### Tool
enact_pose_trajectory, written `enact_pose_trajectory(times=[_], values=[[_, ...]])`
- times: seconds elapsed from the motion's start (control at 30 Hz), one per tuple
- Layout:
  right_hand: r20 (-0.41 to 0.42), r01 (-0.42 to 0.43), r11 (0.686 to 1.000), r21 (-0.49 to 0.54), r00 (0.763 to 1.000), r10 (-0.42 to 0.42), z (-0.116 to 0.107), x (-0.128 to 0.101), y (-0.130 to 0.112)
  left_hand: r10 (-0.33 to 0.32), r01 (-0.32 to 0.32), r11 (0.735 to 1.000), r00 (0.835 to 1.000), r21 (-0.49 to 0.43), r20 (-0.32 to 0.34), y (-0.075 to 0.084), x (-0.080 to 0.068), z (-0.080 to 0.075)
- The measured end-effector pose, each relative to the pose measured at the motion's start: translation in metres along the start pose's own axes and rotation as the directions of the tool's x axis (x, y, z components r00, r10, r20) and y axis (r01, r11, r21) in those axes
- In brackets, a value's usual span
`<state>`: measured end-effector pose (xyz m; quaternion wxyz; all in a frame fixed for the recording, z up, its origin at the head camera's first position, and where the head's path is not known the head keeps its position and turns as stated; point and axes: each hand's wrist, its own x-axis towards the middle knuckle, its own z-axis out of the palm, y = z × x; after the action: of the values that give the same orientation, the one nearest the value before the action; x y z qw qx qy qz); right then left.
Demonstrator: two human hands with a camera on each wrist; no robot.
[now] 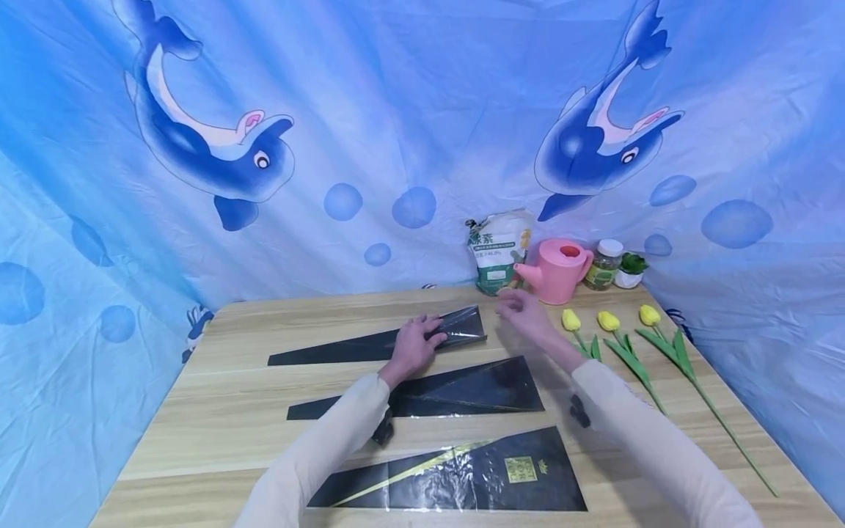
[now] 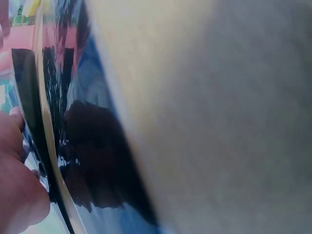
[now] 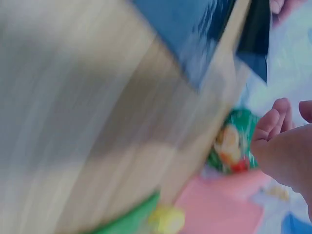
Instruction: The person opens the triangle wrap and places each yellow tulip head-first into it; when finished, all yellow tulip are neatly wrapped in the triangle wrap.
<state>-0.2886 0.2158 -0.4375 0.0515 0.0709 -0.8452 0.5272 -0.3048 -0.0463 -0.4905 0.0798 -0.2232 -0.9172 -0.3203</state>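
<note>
Three tapered black plastic flower sleeves lie in a column on the table. On the far sleeve (image 1: 465,323), my left hand (image 1: 414,343) rests with its fingers extended over the film. Below it lies the middle sleeve (image 1: 488,389), partly covered by my left forearm. The near sleeve (image 1: 488,477) carries gold lettering and a gold stripe. My right hand (image 1: 524,315) hovers just right of the far sleeve's wide end, in front of the watering can. Its fingers are loosely bent in the right wrist view, with nothing between them.
Three yellow artificial tulips (image 1: 609,321) lie on the right side. Along the back stand a green and white bag (image 1: 496,253), a pink watering can (image 1: 557,273), a white-lidded jar (image 1: 604,265) and a small potted plant (image 1: 630,271). A dolphin-print curtain hangs behind the table.
</note>
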Motion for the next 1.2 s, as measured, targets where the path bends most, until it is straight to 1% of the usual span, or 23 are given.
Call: enact_pose_trajectory(times=[0.03,0.07,0.13,0.2,0.23,0.27,0.33,0.37,0.43,0.53,0.6,0.7,0.8,0.9,0.93,1.03,1.2], values=[[0.005,0.015,1.0,0.0,1.0,-0.015,-0.011,-0.004,-0.001,0.0,0.0,1.0,1.0,-0.008,-0.01,0.0,0.0,-0.001],[0.013,0.016,1.0,-0.027,1.0,-0.015,-0.022,-0.009,-0.002,-0.003,0.003,1.0,1.0,-0.018,-0.02,0.0,0.0,-0.002],[0.029,0.008,0.995,-0.099,1.0,-0.005,-0.046,-0.02,-0.005,-0.01,0.008,1.0,0.999,-0.027,-0.04,-0.001,0.001,-0.005],[0.037,-0.009,0.982,-0.187,0.999,0.017,-0.067,-0.033,-0.008,-0.019,0.017,0.999,0.999,-0.028,-0.051,-0.001,0.001,-0.008],[0.049,-0.025,0.97,-0.241,0.998,0.037,-0.078,-0.039,-0.008,-0.026,0.025,0.999,0.998,-0.031,-0.055,-0.002,0.001,-0.009],[0.055,-0.047,0.951,-0.306,0.996,0.067,-0.087,-0.045,-0.008,-0.032,0.03,0.999,0.998,-0.033,-0.058,-0.002,0.001,-0.01],[0.079,-0.055,0.926,-0.373,0.993,0.09,-0.102,-0.058,-0.005,-0.044,0.041,0.998,0.997,-0.041,-0.064,-0.003,0.001,-0.012],[0.09,-0.054,0.908,-0.415,0.991,0.101,-0.108,-0.064,-0.002,-0.05,0.047,0.998,0.997,-0.045,-0.066,-0.002,0.0,-0.012],[0.122,-0.056,0.894,-0.445,0.985,0.123,-0.117,-0.075,0.004,-0.062,0.058,0.997,0.996,-0.056,-0.067,-0.003,0.0,-0.012],[0.162,-0.11,0.892,-0.439,0.966,0.2,-0.123,-0.09,0.013,-0.076,0.073,0.996,0.995,-0.057,-0.065,-0.003,-0.001,-0.01],[0.174,-0.175,0.896,-0.407,0.949,0.264,-0.124,-0.097,0.018,-0.081,0.077,0.995,0.995,-0.06,-0.062,-0.004,-0.001,-0.007],[0.181,-0.265,0.892,-0.367,0.92,0.348,-0.123,-0.104,0.023,-0.074,0.07,0.995,0.995,-0.068,-0.063,-0.004,-0.001,-0.004],[0.196,-0.321,0.889,-0.326,0.897,0.396,-0.122,-0.11,0.027,-0.056,0.051,0.996,0.996,-0.074,-0.064,-0.003,-0.002,-0.001],[0.19,-0.344,0.885,-0.312,0.891,0.413,-0.123,-0.113,0.029,-0.043,0.038,0.996,0.997,-0.075,-0.066,-0.002,-0.003,0.0],[0.19,-0.346,0.886,-0.308,0.89,0.414,-0.123,-0.113,0.03,-0.031,0.026,0.998,0.997,-0.063,-0.076,-0.001,-0.003,0.0],[0.181,-0.352,0.884,-0.309,0.89,0.418,-0.124,-0.114,0.032,-0.025,0.018,0.996,0.996,-0.083,-0.083,-0.001,-0.003,0.001],[0.169,-0.403,0.862,-0.307,0.869,0.466,-0.126,-0.115,0.036,-0.046,0.038,0.994,0.996,-0.105,-0.071,-0.001,0.0,0.003]])
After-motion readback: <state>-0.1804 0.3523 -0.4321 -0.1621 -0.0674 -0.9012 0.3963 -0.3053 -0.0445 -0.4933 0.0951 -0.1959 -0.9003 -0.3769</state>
